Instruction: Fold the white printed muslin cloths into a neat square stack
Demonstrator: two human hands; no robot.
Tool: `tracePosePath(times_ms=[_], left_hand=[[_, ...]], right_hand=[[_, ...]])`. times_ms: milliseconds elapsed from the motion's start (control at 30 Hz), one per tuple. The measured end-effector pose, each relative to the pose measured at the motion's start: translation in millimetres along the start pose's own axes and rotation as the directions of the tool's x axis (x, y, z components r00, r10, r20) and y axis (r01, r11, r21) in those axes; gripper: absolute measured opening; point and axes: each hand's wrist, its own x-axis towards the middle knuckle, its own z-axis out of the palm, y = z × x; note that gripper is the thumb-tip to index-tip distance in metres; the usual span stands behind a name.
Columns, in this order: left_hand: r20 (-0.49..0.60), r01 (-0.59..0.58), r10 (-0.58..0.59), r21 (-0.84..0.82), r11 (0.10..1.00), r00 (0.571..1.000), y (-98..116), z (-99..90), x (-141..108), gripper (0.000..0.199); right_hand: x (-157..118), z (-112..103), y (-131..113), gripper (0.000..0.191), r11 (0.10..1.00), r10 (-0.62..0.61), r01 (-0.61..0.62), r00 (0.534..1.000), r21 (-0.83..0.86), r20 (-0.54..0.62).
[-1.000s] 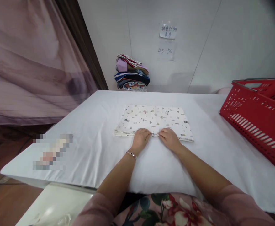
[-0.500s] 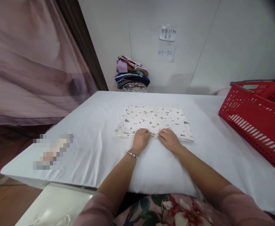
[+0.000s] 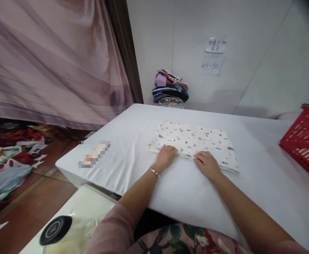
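Note:
A white cloth (image 3: 196, 139) with a small scattered print lies folded in layers on the white-covered table (image 3: 133, 141). My left hand (image 3: 166, 157), below a silver bracelet, has its fingers closed on the cloth's near edge, left of the middle. Along the same edge, a little to the right, my right hand (image 3: 207, 164) grips the layers between thumb and fingers. Part of the near edge shows between both hands. The thumb of my left hand is mostly hidden.
A red plastic basket (image 3: 306, 141) stands at the table's right. Behind the far edge is a pile of folded fabrics (image 3: 170, 88). At lower left, a jar with a black lid (image 3: 56, 230) sits on a pale surface. A blurred-out item (image 3: 94, 155) lies on the table's left.
The view has swung left, bringing the jar and floor clutter into sight. My hands have moved slightly apart along the cloth's near edge, still gripping it.

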Motion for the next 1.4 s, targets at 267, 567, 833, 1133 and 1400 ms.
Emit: tracePosePath(times_ms=[267,567,833,1133,1400], left_hand=[[-0.064,0.163,-0.158,0.068,0.984,0.985,-57.3,-38.0,-27.9,0.023],[0.013,0.083,-0.087,0.166,0.983,0.996,-55.1,-40.8,-18.1,0.021],[-0.047,0.020,-0.009,0.228,0.973,0.999,-56.6,-47.8,-22.2,0.023],[0.032,0.009,-0.016,0.207,0.978,0.999,-60.7,-43.7,-32.1,0.021],[0.107,-0.028,0.003,0.240,0.970,0.994,-60.9,-53.8,-28.2,0.021]], right_hand=[[-0.5,0.3,-0.5,0.021,1.000,0.006,-0.006,1.000,-0.011,0.003],[-1.5,3.1,0.7,0.019,1.000,0.010,-0.010,1.000,-0.029,-0.017],[-1.9,4.0,2.3,0.022,0.999,0.017,-0.017,1.000,-0.030,-0.005],[-1.7,2.0,1.3,0.022,0.999,0.016,-0.016,1.000,-0.028,-0.009],[-1.9,3.6,2.4,0.023,0.999,0.021,-0.022,1.000,-0.043,-0.016]])
